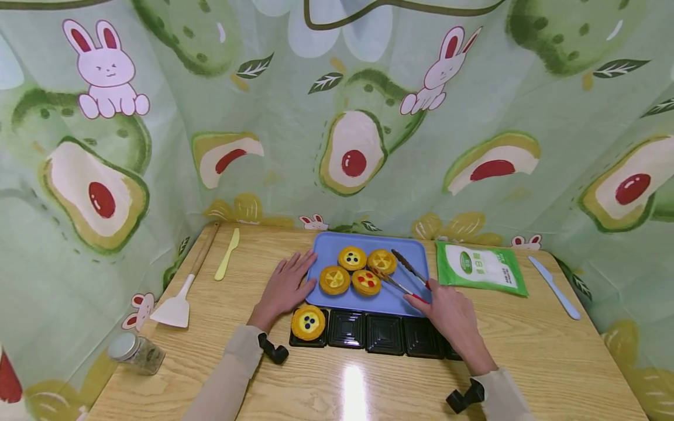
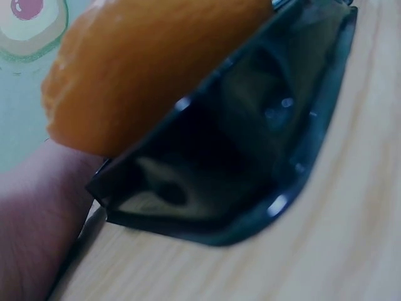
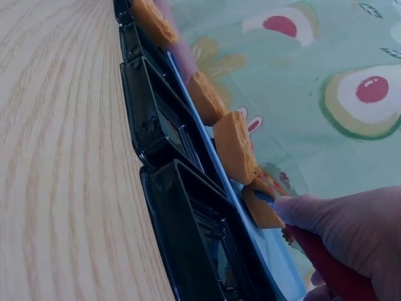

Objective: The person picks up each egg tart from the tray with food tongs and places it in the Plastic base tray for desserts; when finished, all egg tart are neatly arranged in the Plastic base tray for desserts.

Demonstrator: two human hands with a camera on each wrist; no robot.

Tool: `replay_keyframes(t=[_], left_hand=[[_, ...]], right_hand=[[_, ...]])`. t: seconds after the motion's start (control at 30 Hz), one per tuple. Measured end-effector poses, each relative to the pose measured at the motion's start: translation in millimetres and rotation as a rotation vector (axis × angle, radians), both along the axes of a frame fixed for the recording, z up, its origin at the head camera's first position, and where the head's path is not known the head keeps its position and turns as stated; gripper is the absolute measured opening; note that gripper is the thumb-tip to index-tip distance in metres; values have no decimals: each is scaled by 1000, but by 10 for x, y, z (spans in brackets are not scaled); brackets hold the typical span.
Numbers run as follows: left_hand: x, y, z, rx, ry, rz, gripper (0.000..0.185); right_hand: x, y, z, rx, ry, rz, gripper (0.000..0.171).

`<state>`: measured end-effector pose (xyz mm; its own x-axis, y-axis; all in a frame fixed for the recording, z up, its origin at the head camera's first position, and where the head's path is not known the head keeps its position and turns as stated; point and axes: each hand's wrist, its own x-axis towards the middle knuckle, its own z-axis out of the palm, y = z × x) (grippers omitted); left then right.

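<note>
My left hand (image 1: 284, 286) lies with fairly straight fingers on the left rim of the blue tray (image 1: 326, 242). My right hand (image 1: 453, 310) grips red-handled tongs (image 1: 411, 268), whose jaws are spread on either side of a tart with a cross-shaped topping (image 1: 382, 260). Also on the tray sit a blueberry tart (image 1: 352, 258), a second cross-topped tart (image 1: 334, 280) and a red-topped tart (image 1: 365, 283). In front runs a black compartment tray (image 1: 347, 328); another blueberry tart (image 1: 308, 323) fills its leftmost compartment. The right wrist view shows the thumb along the red handle (image 3: 332, 266).
At left lie a spatula (image 1: 176, 307), a yellow knife (image 1: 228, 254) and a tipped spice jar (image 1: 137, 354). A green and white packet (image 1: 480, 268) and a blue knife (image 1: 555, 287) lie at right. A patterned curtain (image 1: 295, 152) hangs behind the table.
</note>
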<state>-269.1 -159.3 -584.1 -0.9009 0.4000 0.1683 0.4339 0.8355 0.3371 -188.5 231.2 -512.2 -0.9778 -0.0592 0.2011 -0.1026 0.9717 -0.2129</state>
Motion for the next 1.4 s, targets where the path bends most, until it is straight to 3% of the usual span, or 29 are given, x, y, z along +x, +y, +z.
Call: replay_keyframes(t=[1.4], left_hand=[[-12,4,-11,30,0,0,68]], right_hand=[[22,-15,-12,-36,10,13,54]])
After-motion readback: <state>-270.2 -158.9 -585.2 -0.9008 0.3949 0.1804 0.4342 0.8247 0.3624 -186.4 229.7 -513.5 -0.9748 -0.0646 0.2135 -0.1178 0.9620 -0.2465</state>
